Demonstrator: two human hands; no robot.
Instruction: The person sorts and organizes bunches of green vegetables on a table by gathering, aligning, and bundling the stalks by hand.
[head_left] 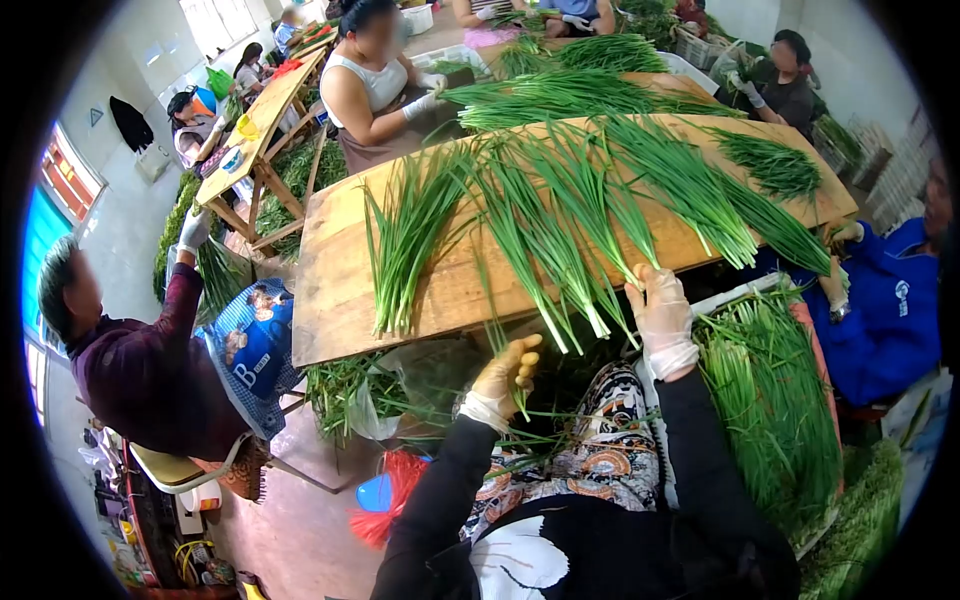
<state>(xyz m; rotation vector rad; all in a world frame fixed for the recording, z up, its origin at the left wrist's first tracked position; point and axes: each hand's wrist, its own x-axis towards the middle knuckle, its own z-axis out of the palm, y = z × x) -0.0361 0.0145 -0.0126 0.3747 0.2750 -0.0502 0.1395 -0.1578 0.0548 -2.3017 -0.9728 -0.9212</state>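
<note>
Near the front edge of the wooden table [335,290], my right hand [662,312], in a pale glove, pinches the white ends of a few green stalks [603,215] that lie across the boards. Lower and to the left, my left hand [505,378], also gloved, is curled round some thin green leaves [521,398] just off the table edge. Between the hands, a bunch of stalks [545,265] has its white ends over the edge. A separate bunch [405,245] lies at the left, and another [690,195] at the right.
A crate of green stalks [765,400] stands right of my legs. Loose leaves and a clear bag [375,405] hang under the table's left front. A seated person [150,350] is at the left, a person in blue [885,310] at the right, others beyond. Red strands [395,500] are below.
</note>
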